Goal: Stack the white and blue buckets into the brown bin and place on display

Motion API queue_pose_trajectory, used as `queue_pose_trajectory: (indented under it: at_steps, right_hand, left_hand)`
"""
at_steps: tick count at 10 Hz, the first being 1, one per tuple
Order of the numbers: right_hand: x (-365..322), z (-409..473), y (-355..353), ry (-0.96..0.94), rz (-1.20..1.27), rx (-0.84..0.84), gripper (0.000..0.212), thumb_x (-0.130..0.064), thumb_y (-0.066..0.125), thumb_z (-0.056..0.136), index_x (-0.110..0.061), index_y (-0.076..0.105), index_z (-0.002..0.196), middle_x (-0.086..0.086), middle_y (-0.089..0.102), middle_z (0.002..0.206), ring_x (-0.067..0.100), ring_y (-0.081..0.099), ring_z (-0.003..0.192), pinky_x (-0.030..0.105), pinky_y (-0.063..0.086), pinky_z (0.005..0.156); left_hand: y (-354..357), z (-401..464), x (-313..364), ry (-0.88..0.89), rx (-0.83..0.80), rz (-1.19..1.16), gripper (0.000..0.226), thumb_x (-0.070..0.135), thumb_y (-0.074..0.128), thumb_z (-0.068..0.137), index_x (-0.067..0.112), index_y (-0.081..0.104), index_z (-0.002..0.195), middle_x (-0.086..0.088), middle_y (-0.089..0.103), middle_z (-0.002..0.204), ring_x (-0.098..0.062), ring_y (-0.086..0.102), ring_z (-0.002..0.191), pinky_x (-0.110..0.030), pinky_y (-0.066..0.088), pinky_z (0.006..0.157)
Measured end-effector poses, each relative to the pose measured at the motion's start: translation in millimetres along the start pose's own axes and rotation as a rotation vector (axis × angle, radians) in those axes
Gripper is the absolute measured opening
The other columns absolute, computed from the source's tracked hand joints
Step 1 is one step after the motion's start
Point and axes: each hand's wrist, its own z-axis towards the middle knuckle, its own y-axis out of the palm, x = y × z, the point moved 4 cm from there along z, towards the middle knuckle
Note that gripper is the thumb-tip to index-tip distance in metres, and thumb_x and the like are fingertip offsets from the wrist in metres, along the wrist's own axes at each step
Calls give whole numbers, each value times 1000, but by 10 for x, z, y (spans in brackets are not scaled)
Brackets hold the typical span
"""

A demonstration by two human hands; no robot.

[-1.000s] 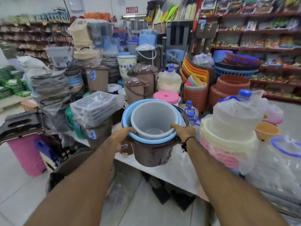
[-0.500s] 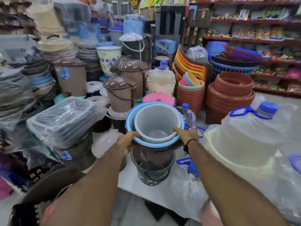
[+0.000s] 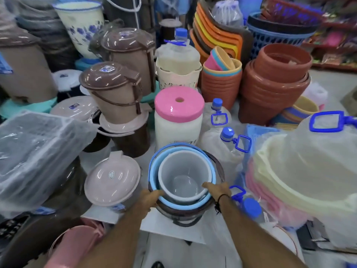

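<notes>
Just below the middle of the frame, your two hands clamp a nested stack of round plastic pails. Your left hand (image 3: 149, 197) grips the stack's lower-left rim, thumb hooked over the edge. Your right hand (image 3: 216, 188), with a dark cord at the wrist, grips the lower-right rim, thumb lying inside the top lip.

Nesting order: the pale grey-white plastic bucket (image 3: 185, 176) sits innermost, mouth up and empty. It stands inside the light blue plastic bucket (image 3: 154, 171), whose rim rings it. Both sit in the dark brown plastic bin (image 3: 179, 214), of which only the rim and a band of wall show below and to the right.

You hold the stack over the white display table (image 3: 173, 232), near its front edge. Whether the bin's base touches the table or a dark object beneath it, you cannot tell from this angle.

Neighbours: directly above the stack in the frame stands a white jar with a pink lid (image 3: 178, 117). To the lower left lies a beige domed bin lid (image 3: 113, 184). To the right lie clear water jugs with blue caps and handles (image 3: 229, 140). At upper right of the frame stand stacked terracotta-coloured pots (image 3: 274, 82). At left a plastic-wrapped pack of trays (image 3: 36, 151) overhangs the table.
</notes>
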Motion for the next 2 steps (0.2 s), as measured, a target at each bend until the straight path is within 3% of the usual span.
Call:
queue_pose_trajectory:
  at_steps: [1, 2]
  right_hand:
    - [-285, 32, -120, -92, -109, 144, 86, -47, 81, 65, 5, 48, 126, 23, 62, 121, 39, 61, 106, 40, 52, 79]
    - [-556, 17, -270, -235, -168, 272, 83, -47, 74, 73, 4, 42, 129, 25, 60, 123, 42, 58, 110, 45, 50, 86]
  left_hand:
    - [-131, 108, 184, 132, -28, 313, 43, 53, 65, 78, 13, 65, 94, -7, 66, 91, -22, 60, 77, -29, 50, 69]
    - [-266, 137, 328, 208, 116, 536, 70, 74, 52, 71, 20, 64, 113, -7, 67, 113, -26, 63, 98, -37, 51, 88]
